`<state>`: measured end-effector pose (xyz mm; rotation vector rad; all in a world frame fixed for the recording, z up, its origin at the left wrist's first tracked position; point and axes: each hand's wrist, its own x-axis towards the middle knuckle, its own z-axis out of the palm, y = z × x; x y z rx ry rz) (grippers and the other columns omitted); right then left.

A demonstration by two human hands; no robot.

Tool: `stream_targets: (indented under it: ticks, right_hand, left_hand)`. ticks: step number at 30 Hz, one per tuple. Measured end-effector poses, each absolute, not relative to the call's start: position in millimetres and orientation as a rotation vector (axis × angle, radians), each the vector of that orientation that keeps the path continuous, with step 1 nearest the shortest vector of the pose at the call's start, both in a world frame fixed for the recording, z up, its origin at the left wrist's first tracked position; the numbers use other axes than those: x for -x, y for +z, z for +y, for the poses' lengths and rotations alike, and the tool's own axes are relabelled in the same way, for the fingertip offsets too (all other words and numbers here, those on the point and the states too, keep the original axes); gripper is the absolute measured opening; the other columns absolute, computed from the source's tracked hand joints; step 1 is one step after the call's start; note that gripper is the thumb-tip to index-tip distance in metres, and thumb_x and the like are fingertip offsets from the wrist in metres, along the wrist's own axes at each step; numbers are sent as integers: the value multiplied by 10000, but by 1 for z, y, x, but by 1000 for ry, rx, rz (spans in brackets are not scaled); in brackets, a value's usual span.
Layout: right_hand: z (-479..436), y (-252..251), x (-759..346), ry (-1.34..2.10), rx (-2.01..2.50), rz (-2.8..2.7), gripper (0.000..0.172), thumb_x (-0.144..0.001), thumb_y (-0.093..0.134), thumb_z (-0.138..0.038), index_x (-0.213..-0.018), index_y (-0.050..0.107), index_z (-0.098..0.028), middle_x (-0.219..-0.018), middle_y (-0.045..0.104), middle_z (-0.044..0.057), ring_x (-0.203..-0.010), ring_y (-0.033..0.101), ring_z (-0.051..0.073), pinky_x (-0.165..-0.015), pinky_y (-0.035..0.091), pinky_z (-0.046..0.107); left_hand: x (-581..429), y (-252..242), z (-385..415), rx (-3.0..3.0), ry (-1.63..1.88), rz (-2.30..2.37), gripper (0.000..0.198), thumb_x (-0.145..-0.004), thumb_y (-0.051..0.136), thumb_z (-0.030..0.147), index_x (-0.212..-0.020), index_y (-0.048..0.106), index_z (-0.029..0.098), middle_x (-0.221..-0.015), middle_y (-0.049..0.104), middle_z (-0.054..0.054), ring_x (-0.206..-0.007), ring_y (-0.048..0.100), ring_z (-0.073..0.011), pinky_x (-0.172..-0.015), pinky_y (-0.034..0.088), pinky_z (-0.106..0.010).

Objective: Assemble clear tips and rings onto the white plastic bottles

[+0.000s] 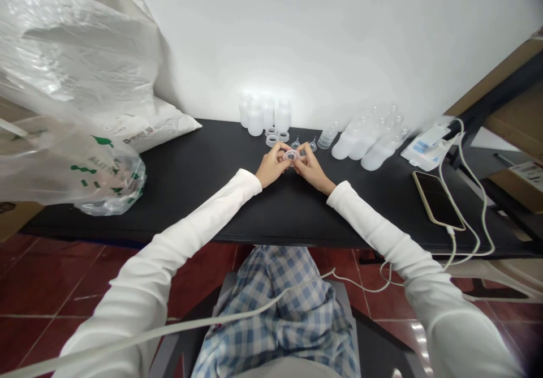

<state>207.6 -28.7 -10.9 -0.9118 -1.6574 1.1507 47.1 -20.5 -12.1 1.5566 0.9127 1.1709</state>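
Both hands meet above the black table (pixel 203 180), pinching a small translucent bottle collar ring (pixel 291 155) between them. My left hand (pixel 272 164) has its thumb and fingers closed on the ring's left side. My right hand (pixel 311 167) grips the right side the same way. Whether a teat sits inside the ring, I cannot tell. Just beyond my left hand lie loose collar rings (pixel 272 140). Clear teats (pixel 313 145) rest past my right hand, partly hidden by its fingers. Further back stand several frosted baby bottles (pixel 255 119).
Clear caps (pixel 328 136) and several bottles with domed tops (pixel 373 156) stand at the back right. A phone (pixel 438 200) with a white cable (pixel 475 188) lies at right, near a white-and-blue package (pixel 426 145). Large plastic bags (pixel 80 50) fill the left.
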Motion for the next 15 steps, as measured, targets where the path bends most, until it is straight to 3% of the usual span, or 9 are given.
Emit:
stream_targets:
  ticks: [6, 10, 15]
  right_hand:
    - [-31, -8, -208, 1122, 899, -1625, 480, -850, 669, -617, -921, 355, -260, -622, 470, -94, -509, 473, 78, -444, 297, 200]
    - [-34, -6, -211, 1165, 884, -1650, 466, -880, 637, -632, -943, 352, -268, -590, 471, -116, -434, 399, 64, -398, 270, 190]
    - [-33, -8, -210, 1134, 873, -1679, 463, -908, 578, -666, -951, 338, -273, -574, 491, -119, -405, 399, 67, -381, 271, 190]
  left_hand:
    - [-47, -12, -20, -1536, 1157, 852, 264, -793, 712, 192, -979, 526, 207, -645, 615, 70, -541, 551, -76, -528, 449, -187]
    - [-45, -12, -21, -1530, 1151, 754, 258, -852, 701, 317, -1005, 525, 204, -667, 622, 56, -593, 600, -91, -556, 491, -197]
    - [-43, -10, -22, -1611, 1200, 821, 275, -899, 656, 430, -996, 543, 198, -643, 627, 51, -568, 604, -90, -561, 502, -201]
